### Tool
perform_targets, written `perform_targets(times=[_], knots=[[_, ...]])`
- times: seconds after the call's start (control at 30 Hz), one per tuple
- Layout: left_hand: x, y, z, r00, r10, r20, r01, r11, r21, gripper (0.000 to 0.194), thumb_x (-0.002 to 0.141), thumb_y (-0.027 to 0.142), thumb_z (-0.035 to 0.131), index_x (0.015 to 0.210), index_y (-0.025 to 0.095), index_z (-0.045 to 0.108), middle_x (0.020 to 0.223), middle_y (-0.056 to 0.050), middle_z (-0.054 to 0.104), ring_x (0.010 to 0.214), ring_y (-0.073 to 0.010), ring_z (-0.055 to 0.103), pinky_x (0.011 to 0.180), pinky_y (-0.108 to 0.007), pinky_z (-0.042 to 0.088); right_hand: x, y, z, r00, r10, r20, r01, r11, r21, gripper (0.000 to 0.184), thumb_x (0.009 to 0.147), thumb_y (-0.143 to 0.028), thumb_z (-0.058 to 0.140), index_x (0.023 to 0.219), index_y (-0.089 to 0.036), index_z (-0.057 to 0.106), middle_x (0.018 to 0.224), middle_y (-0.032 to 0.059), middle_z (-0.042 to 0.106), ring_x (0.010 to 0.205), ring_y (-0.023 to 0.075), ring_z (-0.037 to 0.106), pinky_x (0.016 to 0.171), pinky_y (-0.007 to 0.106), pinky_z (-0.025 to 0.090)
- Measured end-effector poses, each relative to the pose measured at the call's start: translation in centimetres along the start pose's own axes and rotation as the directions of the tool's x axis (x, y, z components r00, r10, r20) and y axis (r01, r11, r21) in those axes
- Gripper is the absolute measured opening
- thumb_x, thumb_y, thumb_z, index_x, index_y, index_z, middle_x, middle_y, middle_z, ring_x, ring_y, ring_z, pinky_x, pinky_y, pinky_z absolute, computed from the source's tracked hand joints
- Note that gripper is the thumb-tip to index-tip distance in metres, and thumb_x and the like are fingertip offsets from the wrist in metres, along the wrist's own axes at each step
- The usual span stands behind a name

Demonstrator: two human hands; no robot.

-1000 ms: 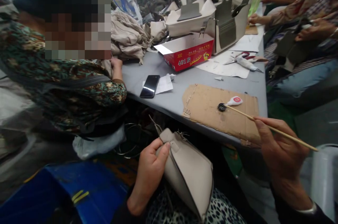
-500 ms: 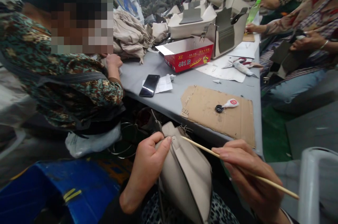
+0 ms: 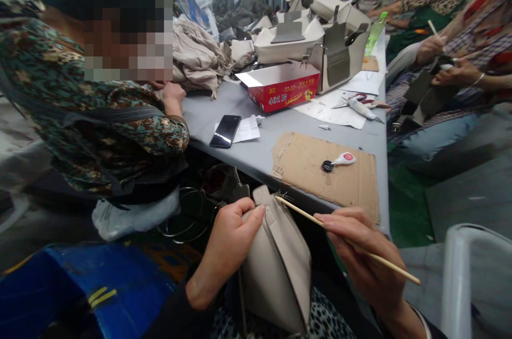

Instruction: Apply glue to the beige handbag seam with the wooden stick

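Note:
A beige bag (image 3: 286, 253) with dark edges rests over my lap, its narrow end pointing up. My left hand (image 3: 234, 240) is closed on the upper edge of the bag, thumb pressed near a small hole. Between the thumb and fingers of my right hand (image 3: 362, 253) is a thin wooden stick (image 3: 384, 263), held like a pen. Its tip meets the bag's upper edge, close to some loose threads (image 3: 285, 197). On the table, a piece of cardboard (image 3: 308, 174) carries a small white glue bottle (image 3: 344, 158) and a round black cap-like piece (image 3: 327, 166).
The grey table (image 3: 200, 115) holds a phone (image 3: 226, 131), a red box (image 3: 284, 88), pliers (image 3: 360, 104) and several beige bags (image 3: 288, 40). One person (image 3: 120, 115) sits at left, others at right. A blue container (image 3: 80, 285) stands lower left, a pale chair frame (image 3: 458, 275) lower right.
The stick tip has shifted along the bag's upper edge toward the loose threads, and my right hand has moved left. A person at right has raised a hand with a thin stick.

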State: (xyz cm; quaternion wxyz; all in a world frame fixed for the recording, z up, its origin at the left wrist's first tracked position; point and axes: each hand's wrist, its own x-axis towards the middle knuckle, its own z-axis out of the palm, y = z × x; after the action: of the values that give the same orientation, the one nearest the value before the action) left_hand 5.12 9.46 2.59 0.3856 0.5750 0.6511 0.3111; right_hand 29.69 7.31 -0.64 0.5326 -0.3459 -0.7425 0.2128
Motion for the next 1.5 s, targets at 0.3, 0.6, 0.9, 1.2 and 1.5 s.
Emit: perform_targets(times=[0.3,0.6,0.9,1.2,1.5], knots=[[0.0,-0.3,0.1,1.0,-0.001,0.004,0.001,1.0,-0.007,0.038,0.087,0.048,0.054,0.061,0.02,0.049,0.062,0.004,0.04,0.061,-0.0148,0.039,0.059,-0.028,0.029,-1.0,0.7,-0.6,0.998,0.045,0.032,-0.045,0.999,0.012,0.041,0.092,0.002,0.061,0.123,-0.024,0.068,0.114,0.0047,0.076,0.101,0.0218,0.065,0.081,0.037,0.056],[0.0,-0.1,0.4,1.0,0.004,0.018,-0.004,1.0,-0.027,0.039,0.087,0.047,0.055,0.06,0.02,0.048,0.062,0.005,0.038,0.06,-0.0142,0.036,0.058,-0.028,0.028,-1.2,1.2,-0.3,0.996,0.094,-0.013,-0.092,0.992,0.09,0.041,0.093,0.001,0.061,0.123,-0.025,0.069,0.114,0.0063,0.075,0.103,0.0235,0.065,0.083,0.039,0.055],[0.0,-0.3,0.4,1.0,-0.003,0.017,0.003,1.0,-0.006,0.038,0.086,0.048,0.054,0.06,0.02,0.047,0.062,0.004,0.038,0.06,-0.0145,0.038,0.058,-0.028,0.028,-1.7,2.2,-0.5,0.986,0.167,-0.02,-0.162,0.973,0.162,0.036,0.095,-0.002,0.06,0.12,-0.026,0.072,0.112,0.0059,0.075,0.103,0.0231,0.064,0.085,0.038,0.054],[0.6,0.1,0.5,1.0,-0.004,0.022,0.004,1.0,0.006,0.04,0.085,0.051,0.054,0.06,0.021,0.046,0.061,0.004,0.038,0.059,-0.0149,0.038,0.057,-0.027,0.03,-1.9,3.3,-0.2,0.953,0.29,-0.093,-0.257,0.929,0.266,0.024,0.098,-0.011,0.06,0.109,-0.027,0.075,0.101,0.0038,0.076,0.098,0.0216,0.066,0.086,0.035,0.053],[1.2,-1.8,0.6,1.0,-0.014,0.024,0.015,0.998,-0.054,0.049,0.085,0.062,0.06,0.059,0.02,0.052,0.058,0.003,0.043,0.056,-0.0158,0.041,0.052,-0.025,0.032,0.3,5.6,-3.5,0.834,0.195,-0.516,-0.368,0.893,-0.257,0.014,0.098,-0.029,0.063,0.101,-0.022,0.074,0.099,0.0064,0.072,0.094,0.0244,0.066,0.085,0.038,0.052]])
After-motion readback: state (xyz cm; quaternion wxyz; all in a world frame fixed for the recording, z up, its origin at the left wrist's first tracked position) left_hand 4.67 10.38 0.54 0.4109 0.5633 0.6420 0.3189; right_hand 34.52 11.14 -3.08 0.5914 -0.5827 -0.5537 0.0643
